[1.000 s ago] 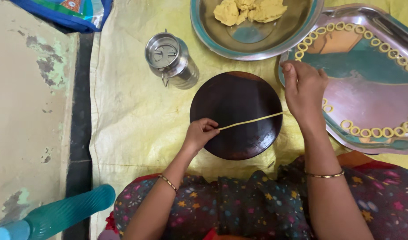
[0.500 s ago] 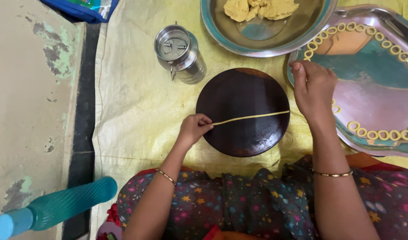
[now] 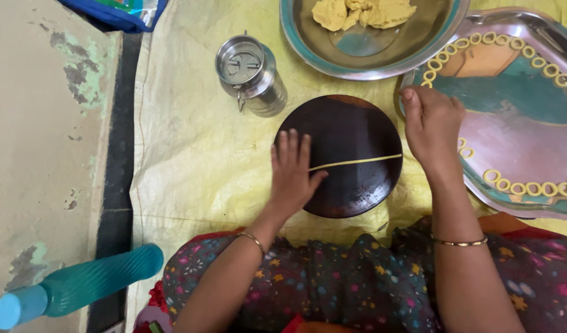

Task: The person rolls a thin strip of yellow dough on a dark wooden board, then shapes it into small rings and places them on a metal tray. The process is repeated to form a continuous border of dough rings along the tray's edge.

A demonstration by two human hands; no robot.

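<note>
A thin yellow dough strand [image 3: 357, 163] lies across a round dark wooden board [image 3: 351, 129] on a yellow sheet. My left hand [image 3: 293, 172] lies flat with its fingers spread on the strand's left end. At the board's right edge my right hand [image 3: 433, 126] rests with curled fingers over the strand's right end, touching the rim of a steel tray [image 3: 512, 123]. Several dough rings [image 3: 518, 188] line that tray's border. Behind the board a steel bowl [image 3: 370, 58] holds lumps of yellow dough [image 3: 364, 12].
A small lidded steel can [image 3: 249, 74] stands left of the board. On the bare floor at lower left lies a teal plastic bottle [image 3: 80, 287]. A blue bag [image 3: 120, 12] sits at the top left. My patterned lap [image 3: 357, 283] fills the bottom.
My left hand has opened from a pinch to a flat palm on the strand. The strand now lies more level, and my right hand has shifted slightly toward the tray.
</note>
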